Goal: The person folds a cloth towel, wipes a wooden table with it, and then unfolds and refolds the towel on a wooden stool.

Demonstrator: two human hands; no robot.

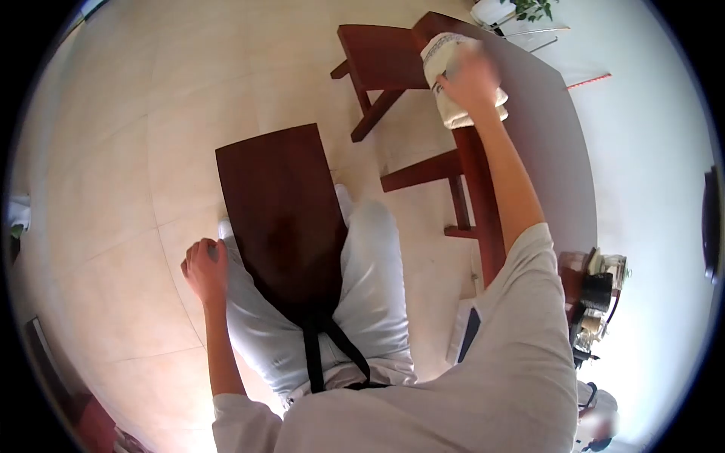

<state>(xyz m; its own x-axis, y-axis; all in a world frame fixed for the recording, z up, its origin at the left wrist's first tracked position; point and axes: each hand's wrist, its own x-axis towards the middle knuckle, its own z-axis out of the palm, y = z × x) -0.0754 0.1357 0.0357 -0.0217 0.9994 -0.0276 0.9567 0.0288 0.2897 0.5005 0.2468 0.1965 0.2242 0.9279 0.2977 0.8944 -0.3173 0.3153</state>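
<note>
A right hand [474, 81] reaches out at the end of an outstretched arm and rests on a folded cream cloth [455, 115] with dark markings, lying along the edge of a gray-topped table [547, 143]. The fingertips are blurred, so whether they are clamped on the fabric or merely pressing it cannot be told. The cloth, bundled in thick layers, looks soft, light and limp, likely to grip well against skin and in little danger of breaking. Its weak point is the fold: pinched by one upper layer, it would probably fall open. The surest hold appears to be across the middle of the bundle, thumb on one side and fingers on the other, taking every layer at once. Beside the cloth stands a reddish-brown wooden stool [381, 57]; past the table's far end, a green plant [532, 9] shows. The left hand [205, 270] hangs beside the left leg, apart from the cloth, fingers curled inward; whether anything is inside them cannot be told. A dark wooden seat [279, 196] extends forward between the person's legs.
</note>
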